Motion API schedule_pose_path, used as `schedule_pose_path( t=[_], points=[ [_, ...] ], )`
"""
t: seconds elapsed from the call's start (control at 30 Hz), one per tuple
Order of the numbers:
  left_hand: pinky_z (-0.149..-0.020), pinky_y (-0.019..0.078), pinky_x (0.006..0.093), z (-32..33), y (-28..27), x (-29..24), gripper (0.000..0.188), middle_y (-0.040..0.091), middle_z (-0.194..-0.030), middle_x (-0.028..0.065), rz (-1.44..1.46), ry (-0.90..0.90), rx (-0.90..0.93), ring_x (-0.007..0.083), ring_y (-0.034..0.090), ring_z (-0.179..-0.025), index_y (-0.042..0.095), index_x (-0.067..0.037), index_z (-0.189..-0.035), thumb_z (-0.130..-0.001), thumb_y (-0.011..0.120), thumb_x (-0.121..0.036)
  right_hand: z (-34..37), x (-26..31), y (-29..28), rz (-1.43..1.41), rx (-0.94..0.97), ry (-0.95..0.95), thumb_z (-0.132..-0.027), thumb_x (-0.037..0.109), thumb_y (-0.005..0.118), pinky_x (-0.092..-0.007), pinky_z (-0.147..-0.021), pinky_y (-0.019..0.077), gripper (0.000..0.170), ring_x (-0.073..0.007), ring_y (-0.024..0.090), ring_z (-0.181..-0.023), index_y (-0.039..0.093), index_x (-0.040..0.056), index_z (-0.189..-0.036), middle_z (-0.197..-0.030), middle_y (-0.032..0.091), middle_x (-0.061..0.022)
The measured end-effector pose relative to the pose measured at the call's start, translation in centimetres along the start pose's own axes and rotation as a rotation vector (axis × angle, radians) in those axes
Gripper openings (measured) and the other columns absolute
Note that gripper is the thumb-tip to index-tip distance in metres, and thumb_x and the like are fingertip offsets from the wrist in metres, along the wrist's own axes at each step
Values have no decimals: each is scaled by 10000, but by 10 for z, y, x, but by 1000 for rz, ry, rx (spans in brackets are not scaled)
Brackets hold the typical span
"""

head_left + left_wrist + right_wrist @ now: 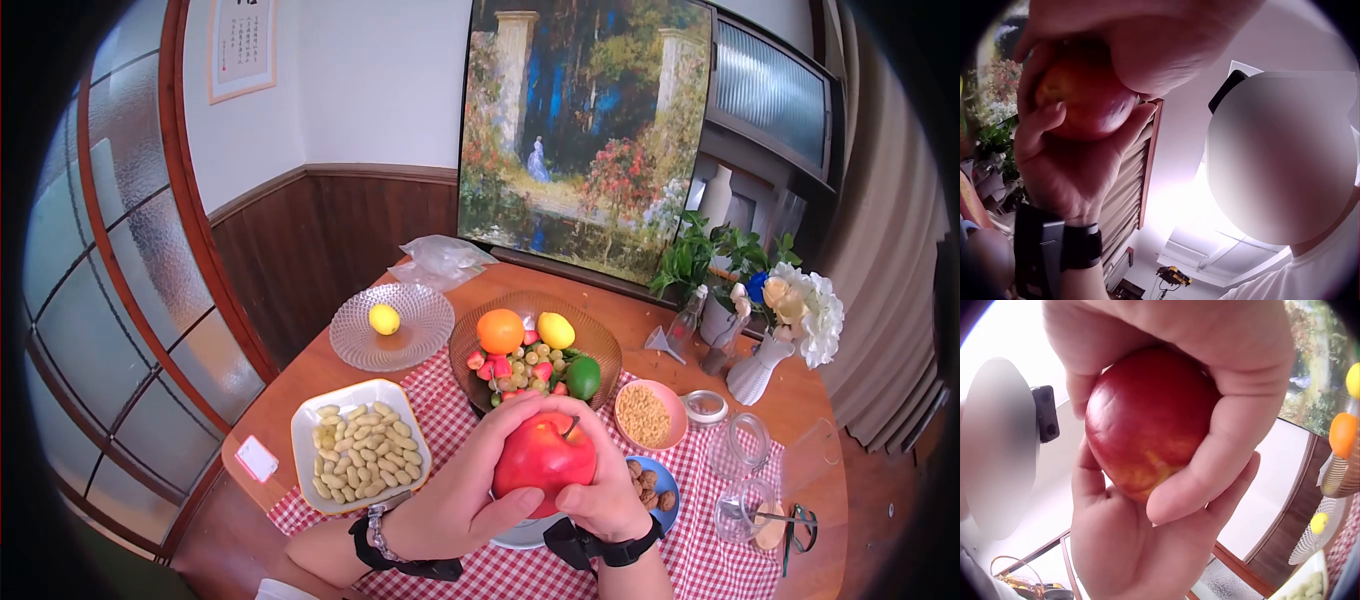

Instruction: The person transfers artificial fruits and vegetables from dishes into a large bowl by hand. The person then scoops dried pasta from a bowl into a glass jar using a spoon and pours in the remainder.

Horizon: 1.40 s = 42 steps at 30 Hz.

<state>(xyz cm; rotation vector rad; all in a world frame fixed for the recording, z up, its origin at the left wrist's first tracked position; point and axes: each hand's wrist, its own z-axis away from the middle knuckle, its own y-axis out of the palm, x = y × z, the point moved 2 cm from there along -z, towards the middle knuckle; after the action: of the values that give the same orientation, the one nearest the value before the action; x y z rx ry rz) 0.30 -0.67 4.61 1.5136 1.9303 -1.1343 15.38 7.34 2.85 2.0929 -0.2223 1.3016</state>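
The apple [545, 462] looks smooth and glossy, the tablecloth [700, 555] matt, the table [290, 400] wooden.

- Head view: bright, even illumination; shadows on the table [270, 415] are soft.
- Head view, distortion: strong fisheye curvature bends the glazed door [150, 270] and curtain [890, 230]; corners fall to black.
- Glare: pale streaks on the ribbed glass panel [770, 95] behind the table's far edge.
- Legibility: print on the card [257, 458] at the table's left corner is unreadable; the clear jar [740, 445] near the right edge has faint outlines.
- Left wrist view: overhead light overexposes the ceiling [1210, 247]; left hand [1147, 37] and right hand [1072, 175] appear dim.
- Right wrist view: upper left washed out; pale highlight on the apple [1154, 419].
- Wrist views: a blurred oval masks the person's head [1282, 156].
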Motion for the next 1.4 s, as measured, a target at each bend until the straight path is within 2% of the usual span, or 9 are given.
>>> schedule_pose_path(
  t=[0.07, 0.13, 0.27, 0.57, 0.83, 1.03, 1.13, 1.33, 1.4],
  points=[
    [-1164, 254, 414, -3, 3, -4, 766, 301, -1515, 212, 11, -5, 42, 294, 314, -1418, 210, 56, -1482, -962, 582, -365, 2, 6, 5, -20, 17, -5, -695, 90, 859, -350, -1038, 440, 844, -205, 530, -1202, 398, 56, -1402, -1323, 486, -92],
    [-1166, 239, 451, -1, 8, -5, 710, 335, -1477, 259, 92, -8, -36, 376, 319, -1403, 269, 52, -1456, -934, 608, -290, 4, 14, 10, 131, 16, -47, -684, 100, 860, -349, -1042, 432, 869, -205, 508, -1223, 384, 60, -1409, -1330, 479, -92],
    [-1144, 273, 457, 4, 14, -4, 697, 358, -1452, 262, -27, 103, -87, 381, 370, -1354, 292, 52, -1443, -928, 607, -296, 5, 13, 6, 225, 72, -86, -671, 113, 863, -353, -1054, 416, 875, -204, 486, -1242, 387, 55, -1403, -1339, 469, -95],
    [-1086, 350, 445, 12, 17, -7, 715, 435, -1390, 292, -178, 162, -222, 354, 472, -1260, 357, 79, -1390, -960, 527, -467, 11, 8, 13, 260, 52, -77, -663, 133, 871, -354, -1065, 393, 877, -192, 489, -1226, 395, 32, -1393, -1321, 487, -99],
    [-1116, 320, 445, 8, 3, -8, 641, 397, -1421, 254, -32, 138, -98, 368, 425, -1300, 345, 67, -1411, -930, 580, -287, 10, 6, 17, 397, 55, -149, -684, 136, 863, -356, -1049, 413, 888, -199, 494, -1232, 349, 25, -1400, -1322, 478, -127],
    [-1147, 281, 450, 13, -5, -17, 711, 361, -1454, 251, 95, 41, -81, 375, 375, -1358, 316, 53, -1437, -900, 651, -270, 13, 0, 31, 79, -21, -124, -788, 262, 788, -381, -1047, 419, 914, -243, 502, -1234, 201, 55, -1457, -1351, 452, -149],
    [-1145, 287, 446, 11, -7, -22, 768, 345, -1460, 249, 14, 165, -36, 371, 377, -1357, 315, 39, -1443, -845, 729, -208, 12, -3, 29, 61, -22, -137, -831, 309, 731, -388, -1043, 422, 834, -249, 502, -1230, 207, 65, -1433, -1359, 457, -160],
    [-1122, 327, 435, 12, -3, -23, 776, 386, -1422, 224, 29, 77, -70, 359, 401, -1338, 377, -7, -1412, -767, 784, -152, 16, 0, 27, 141, -85, -87, -908, 195, 608, -364, -1094, 351, 542, -217, 447, -1279, 355, 39, -1360, -1377, 455, -142],
    [-1113, 341, 434, 10, -7, -27, 768, 395, -1416, 218, 18, 68, -68, 358, 410, -1331, 393, -15, -1402, -754, 784, -143, 17, 3, 32, 155, -79, -110, -905, 198, 618, -369, -1097, 350, 572, -222, 444, -1285, 347, 35, -1382, -1379, 453, -140]
  ],
)
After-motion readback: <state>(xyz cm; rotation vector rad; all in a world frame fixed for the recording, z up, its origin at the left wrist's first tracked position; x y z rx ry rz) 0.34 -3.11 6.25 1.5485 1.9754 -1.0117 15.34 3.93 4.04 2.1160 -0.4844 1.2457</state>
